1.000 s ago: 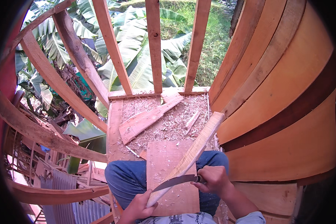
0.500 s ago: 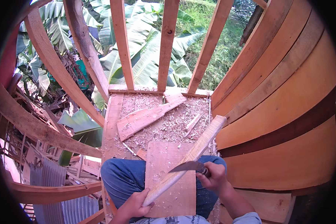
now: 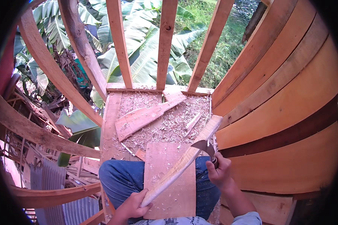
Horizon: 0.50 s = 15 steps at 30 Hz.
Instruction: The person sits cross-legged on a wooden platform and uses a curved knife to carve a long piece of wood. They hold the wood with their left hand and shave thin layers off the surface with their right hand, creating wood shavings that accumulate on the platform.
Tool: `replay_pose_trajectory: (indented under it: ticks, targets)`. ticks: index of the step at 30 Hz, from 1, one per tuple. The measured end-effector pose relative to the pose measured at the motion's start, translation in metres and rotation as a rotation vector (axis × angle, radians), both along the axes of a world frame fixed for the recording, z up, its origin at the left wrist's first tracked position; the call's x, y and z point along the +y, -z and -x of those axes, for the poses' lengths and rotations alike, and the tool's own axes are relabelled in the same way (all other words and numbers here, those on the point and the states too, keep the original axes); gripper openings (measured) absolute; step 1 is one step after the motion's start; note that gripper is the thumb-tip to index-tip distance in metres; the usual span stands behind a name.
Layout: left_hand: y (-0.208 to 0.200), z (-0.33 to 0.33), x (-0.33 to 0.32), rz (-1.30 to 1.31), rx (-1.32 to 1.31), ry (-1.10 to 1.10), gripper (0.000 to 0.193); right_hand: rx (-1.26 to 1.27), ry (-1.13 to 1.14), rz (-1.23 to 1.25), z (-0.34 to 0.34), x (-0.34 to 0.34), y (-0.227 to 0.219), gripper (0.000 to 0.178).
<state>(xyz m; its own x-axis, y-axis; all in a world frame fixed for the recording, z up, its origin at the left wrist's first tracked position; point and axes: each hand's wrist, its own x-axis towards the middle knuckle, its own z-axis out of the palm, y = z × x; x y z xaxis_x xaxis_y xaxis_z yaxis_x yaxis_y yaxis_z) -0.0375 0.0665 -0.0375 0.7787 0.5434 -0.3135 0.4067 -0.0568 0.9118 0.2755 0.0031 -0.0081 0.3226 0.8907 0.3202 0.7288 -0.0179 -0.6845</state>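
Observation:
My left hand (image 3: 133, 205) grips the near end of a long pale wooden stick (image 3: 184, 163) that slants up to the right. It lies across a flat wooden board (image 3: 169, 176) resting on my lap. My right hand (image 3: 219, 172) holds the handle of a curved dark blade (image 3: 202, 145), whose edge sits against the stick's upper part. My legs in blue jeans (image 3: 120, 180) show under the board.
Wood shavings (image 3: 169, 125) cover the plank floor ahead, with an offcut plank (image 3: 146, 116) lying on them. Upright slats (image 3: 165, 45) fence the far edge, with banana leaves beyond. A curved plank wall (image 3: 285, 105) rises on the right. Curved beams (image 3: 37, 131) and a drop lie left.
My right hand has carried the blade up along the stick, from near my left hand toward its far end. The view has tilted slightly downward.

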Motion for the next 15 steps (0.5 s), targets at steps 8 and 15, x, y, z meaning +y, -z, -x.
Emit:
replay_pose_trajectory:
  ticks: [8, 15]
  targets:
    - [0.005, -0.006, 0.001, 0.024, 0.006, 0.045, 0.028, -0.019, 0.024, 0.007, -0.009, -0.001, 0.004, 0.029]
    - [-0.001, -0.011, 0.004, 0.06, -0.006, 0.064, 0.023, 0.048, 0.212, -0.045, -0.024, 0.002, -0.003, 0.028]
